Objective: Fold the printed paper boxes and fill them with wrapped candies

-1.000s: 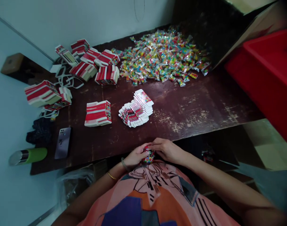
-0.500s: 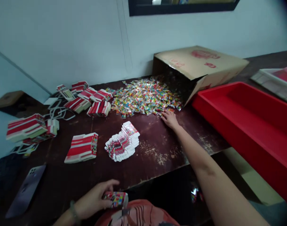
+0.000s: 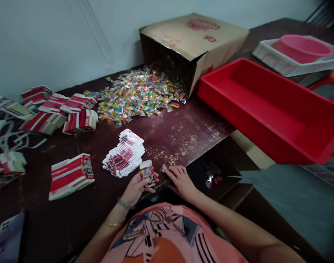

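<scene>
My left hand point(image 3: 136, 188) is wrapped round a small printed candy box point(image 3: 146, 172), its white top flap pointing up. Just to the right, my right hand point(image 3: 182, 181) pinches a small clear candy packet point(image 3: 163, 168) at the fingertips, apart from the box. Beyond my left hand lies a fanned stack of flat white-and-red cartons point(image 3: 125, 153). A heap of colourful candy packets point(image 3: 142, 95) covers the table farther back. To the left rests a bundle of folded red-and-white cartons point(image 3: 71, 175).
An open cardboard box point(image 3: 194, 36) lies on its side behind the heap. A deep red tray point(image 3: 254, 106) juts past the table edge at right, near a white crate point(image 3: 282, 58) with a pink basin point(image 3: 306, 45). More carton bundles point(image 3: 43, 122) and a phone point(image 3: 9, 233) are at left.
My right hand has come back from the edge of the candy heap to beside my left hand, bringing a packet. My left hand has raised the box upright. The view has swung right.
</scene>
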`<control>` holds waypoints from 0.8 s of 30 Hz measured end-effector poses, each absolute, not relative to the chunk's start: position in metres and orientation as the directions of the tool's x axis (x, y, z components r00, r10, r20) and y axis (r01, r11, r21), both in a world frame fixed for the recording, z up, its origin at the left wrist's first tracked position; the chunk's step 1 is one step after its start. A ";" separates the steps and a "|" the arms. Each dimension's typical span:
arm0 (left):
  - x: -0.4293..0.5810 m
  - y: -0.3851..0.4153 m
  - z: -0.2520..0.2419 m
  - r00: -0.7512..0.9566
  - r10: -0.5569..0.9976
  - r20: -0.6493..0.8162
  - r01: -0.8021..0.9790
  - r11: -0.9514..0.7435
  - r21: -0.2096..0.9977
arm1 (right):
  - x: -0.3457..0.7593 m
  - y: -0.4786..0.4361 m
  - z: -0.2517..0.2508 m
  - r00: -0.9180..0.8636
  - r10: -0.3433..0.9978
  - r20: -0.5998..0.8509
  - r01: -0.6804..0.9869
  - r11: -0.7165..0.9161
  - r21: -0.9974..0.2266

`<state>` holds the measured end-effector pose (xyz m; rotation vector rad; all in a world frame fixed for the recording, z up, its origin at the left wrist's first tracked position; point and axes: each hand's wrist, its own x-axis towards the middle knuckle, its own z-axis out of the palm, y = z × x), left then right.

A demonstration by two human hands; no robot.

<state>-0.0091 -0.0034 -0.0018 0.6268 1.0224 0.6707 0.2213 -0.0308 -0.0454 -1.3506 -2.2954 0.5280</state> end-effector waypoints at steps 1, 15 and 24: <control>-0.001 -0.002 -0.004 0.376 0.752 -0.542 -0.201 0.637 0.744 | 0.223 -0.038 -0.042 -0.435 0.885 0.167 0.690 0.447 -0.570; 0.012 -0.023 -0.001 0.390 0.816 -0.427 0.167 0.393 0.904 | 0.218 0.022 0.034 -0.430 0.878 0.211 0.636 0.461 -0.619; 0.004 -0.022 0.010 0.370 0.823 -0.432 0.115 0.421 0.900 | 0.195 0.001 0.030 -0.496 0.834 0.244 0.398 0.467 -0.789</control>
